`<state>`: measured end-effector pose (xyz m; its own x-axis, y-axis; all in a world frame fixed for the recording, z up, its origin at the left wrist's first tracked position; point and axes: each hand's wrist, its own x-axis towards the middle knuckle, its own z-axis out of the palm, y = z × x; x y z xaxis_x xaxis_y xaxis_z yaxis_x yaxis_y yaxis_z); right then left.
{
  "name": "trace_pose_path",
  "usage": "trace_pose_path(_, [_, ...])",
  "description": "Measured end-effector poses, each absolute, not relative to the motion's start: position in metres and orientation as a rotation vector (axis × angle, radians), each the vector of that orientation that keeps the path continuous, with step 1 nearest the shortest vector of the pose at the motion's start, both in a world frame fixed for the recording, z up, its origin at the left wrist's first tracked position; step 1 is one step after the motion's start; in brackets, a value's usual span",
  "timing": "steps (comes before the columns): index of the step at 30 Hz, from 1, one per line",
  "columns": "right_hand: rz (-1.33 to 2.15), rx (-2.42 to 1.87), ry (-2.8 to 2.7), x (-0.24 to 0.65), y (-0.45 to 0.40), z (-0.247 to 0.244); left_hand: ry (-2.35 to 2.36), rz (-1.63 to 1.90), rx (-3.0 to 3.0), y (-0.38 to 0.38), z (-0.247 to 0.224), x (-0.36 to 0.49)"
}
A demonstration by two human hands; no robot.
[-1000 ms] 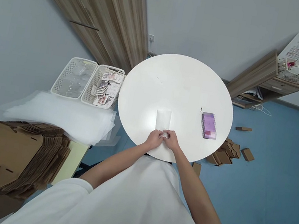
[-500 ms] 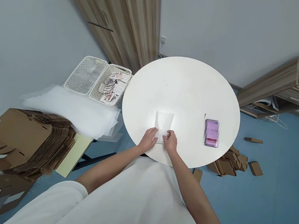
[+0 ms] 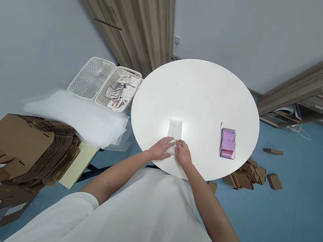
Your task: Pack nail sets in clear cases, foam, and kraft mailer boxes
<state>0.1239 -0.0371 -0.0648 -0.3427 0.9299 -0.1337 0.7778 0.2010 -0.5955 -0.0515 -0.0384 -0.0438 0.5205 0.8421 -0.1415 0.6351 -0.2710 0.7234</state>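
Note:
A small white translucent packet of wrapping sheet [image 3: 175,129] lies on the round white table [image 3: 200,86], close to its near edge. My left hand [image 3: 161,148] rests over the lower left of the packet with its fingers spread. On the packet's right side is my right hand [image 3: 183,152], its fingers bent together at the packet's edge. Both hands touch the packet near its lower end, and their fingertips almost meet. What the packet holds, if anything, is hidden. Farther right on the table lies a purple pixelated item [image 3: 228,143].
Left of the table stand a basket of clear pouches [image 3: 74,85], a basket of cards [image 3: 99,99], a stack of translucent sheets [image 3: 71,115] and flattened cardboard boxes [image 3: 24,142]. Small cardboard boxes [image 3: 245,175] lie on the floor at right.
The white packet has become narrower, its right side now folded inward. My left hand has spread out over it. The view has shifted slightly.

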Motion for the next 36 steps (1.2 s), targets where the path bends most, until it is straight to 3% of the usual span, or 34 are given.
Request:
trace_pose_path(14, [0.908,-1.353,-2.578,0.141,-0.034,-0.056,1.186,0.209,2.004,-0.026,-0.038,-0.051])
trace_pose_path(22, [1.010,-1.318,-2.506,0.137,-0.032,-0.043,1.160,0.217,1.880,-0.025,-0.026,-0.052])
trace_pose_path(25, [1.241,-1.341,-2.349,0.142,-0.031,-0.033,1.167,0.325,1.785,-0.026,-0.025,-0.055])
trace_pose_path(30, [1.624,-1.726,-1.778,0.138,-0.012,-0.029,1.347,0.442,1.497,-0.013,-0.035,-0.053])
trace_pose_path(36, [1.662,-1.971,-1.357,0.125,0.009,-0.041,1.602,0.482,1.195,0.004,-0.056,-0.046])
